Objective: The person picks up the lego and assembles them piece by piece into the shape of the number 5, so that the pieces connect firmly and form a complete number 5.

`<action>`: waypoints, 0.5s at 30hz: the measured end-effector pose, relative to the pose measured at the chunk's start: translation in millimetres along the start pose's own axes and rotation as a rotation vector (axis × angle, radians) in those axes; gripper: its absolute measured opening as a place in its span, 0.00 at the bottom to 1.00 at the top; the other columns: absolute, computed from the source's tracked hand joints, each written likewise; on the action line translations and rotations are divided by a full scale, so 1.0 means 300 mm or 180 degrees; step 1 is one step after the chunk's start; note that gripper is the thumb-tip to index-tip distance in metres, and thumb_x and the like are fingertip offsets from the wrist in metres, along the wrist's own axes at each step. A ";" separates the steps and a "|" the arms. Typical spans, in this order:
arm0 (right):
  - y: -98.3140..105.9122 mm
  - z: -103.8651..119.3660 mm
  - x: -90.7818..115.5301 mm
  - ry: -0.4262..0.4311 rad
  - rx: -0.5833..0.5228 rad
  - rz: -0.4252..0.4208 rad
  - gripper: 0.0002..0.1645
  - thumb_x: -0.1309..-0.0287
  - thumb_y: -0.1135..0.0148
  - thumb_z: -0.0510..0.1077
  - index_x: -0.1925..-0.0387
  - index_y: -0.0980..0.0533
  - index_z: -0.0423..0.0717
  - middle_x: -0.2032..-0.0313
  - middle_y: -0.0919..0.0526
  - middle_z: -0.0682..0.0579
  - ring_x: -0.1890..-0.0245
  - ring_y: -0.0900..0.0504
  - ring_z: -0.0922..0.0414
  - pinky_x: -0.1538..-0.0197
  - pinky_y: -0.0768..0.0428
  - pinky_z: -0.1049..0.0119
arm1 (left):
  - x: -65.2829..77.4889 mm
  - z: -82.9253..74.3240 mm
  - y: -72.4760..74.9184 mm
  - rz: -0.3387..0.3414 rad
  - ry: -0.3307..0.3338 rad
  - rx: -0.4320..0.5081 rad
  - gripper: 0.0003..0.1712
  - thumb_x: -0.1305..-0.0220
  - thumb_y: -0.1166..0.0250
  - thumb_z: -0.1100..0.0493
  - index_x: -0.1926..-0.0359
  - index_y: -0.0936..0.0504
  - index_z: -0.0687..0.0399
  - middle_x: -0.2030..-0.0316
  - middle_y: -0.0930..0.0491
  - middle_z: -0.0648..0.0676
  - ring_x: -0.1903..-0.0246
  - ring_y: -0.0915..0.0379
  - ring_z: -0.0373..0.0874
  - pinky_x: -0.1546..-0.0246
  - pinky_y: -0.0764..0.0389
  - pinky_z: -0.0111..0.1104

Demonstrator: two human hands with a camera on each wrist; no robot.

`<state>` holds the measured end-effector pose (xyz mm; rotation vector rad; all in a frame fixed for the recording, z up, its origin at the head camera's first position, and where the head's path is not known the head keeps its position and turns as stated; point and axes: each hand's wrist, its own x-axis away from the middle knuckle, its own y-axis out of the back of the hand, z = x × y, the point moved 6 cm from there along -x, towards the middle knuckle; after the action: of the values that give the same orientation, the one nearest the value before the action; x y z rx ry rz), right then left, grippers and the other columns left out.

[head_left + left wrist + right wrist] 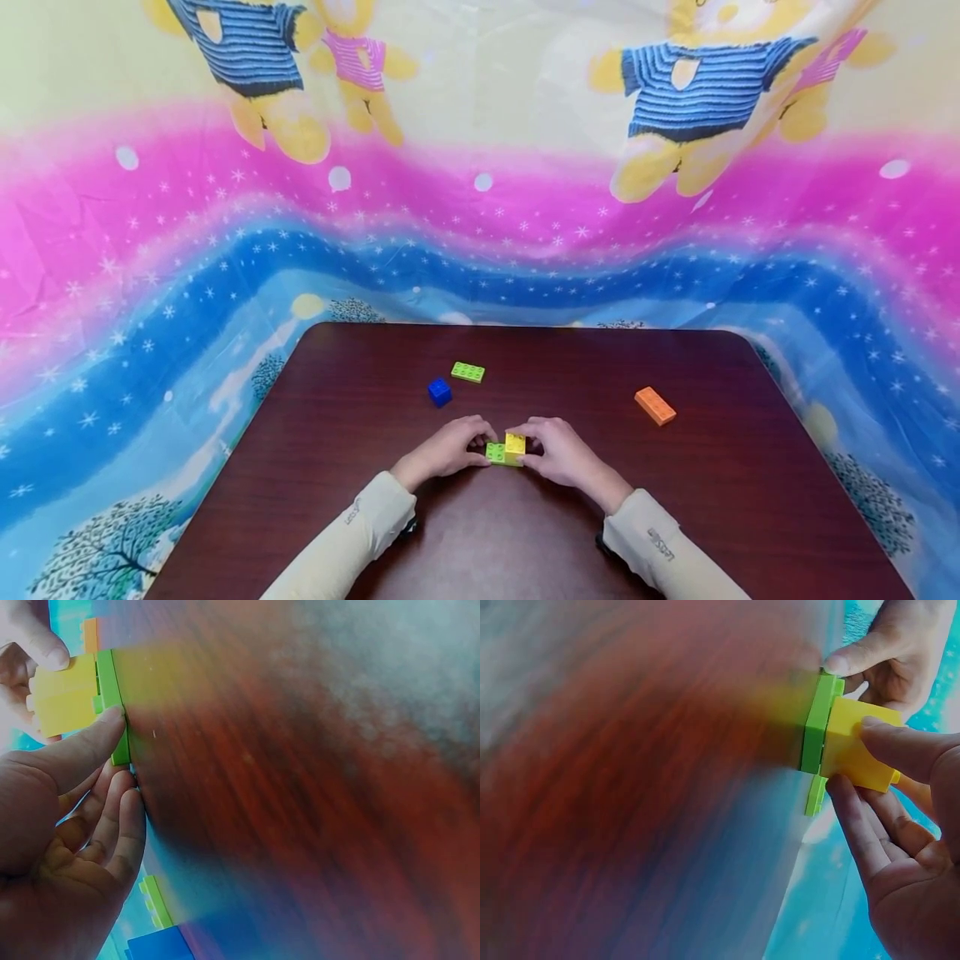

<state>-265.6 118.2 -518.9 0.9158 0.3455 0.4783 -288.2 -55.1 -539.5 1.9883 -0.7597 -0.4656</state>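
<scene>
At the middle of the table, a yellow brick [515, 444] sits over the right part of a flat green brick [495, 452]; studs show on the green one's left part. My left hand [450, 447] pinches the green brick's left end between thumb and fingers, as the left wrist view shows. With thumb and fingertips, my right hand [561, 452] grips the sides of the yellow brick [855, 742]. A thin dark line runs between the yellow brick and the green brick [817, 727]; whether they are pressed fully together I cannot tell.
Beyond my left hand lie a small blue brick [439, 392] and a second flat green brick [468, 372]. An orange brick [656, 406] rests toward the right on the dark wooden table [360, 358]. A printed cloth [480, 217] hangs behind the far edge.
</scene>
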 end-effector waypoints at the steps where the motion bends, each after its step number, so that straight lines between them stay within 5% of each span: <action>1: 0.000 0.000 0.000 -0.0006 -0.0007 -0.0002 0.26 0.41 0.24 0.43 0.40 0.17 0.48 0.57 0.15 0.56 0.61 0.14 0.59 0.57 0.14 0.65 | 0.000 0.001 0.000 0.0004 0.0001 0.0008 0.15 0.37 0.24 0.57 0.51 0.16 0.50 0.57 0.19 0.47 0.58 0.22 0.37 0.52 0.19 0.29; 15: -0.010 -0.010 -0.007 -0.0067 0.0040 -0.0017 0.26 0.42 0.22 0.43 0.41 0.16 0.50 0.57 0.15 0.57 0.61 0.15 0.59 0.57 0.15 0.66 | -0.001 0.007 0.002 0.0018 0.0042 0.0096 0.15 0.38 0.24 0.57 0.51 0.16 0.51 0.58 0.19 0.47 0.58 0.21 0.38 0.53 0.19 0.29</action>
<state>-267.9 117.6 -522.9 0.9313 0.3319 0.4618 -290.0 -56.4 -540.2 2.0149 -0.7680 -0.4396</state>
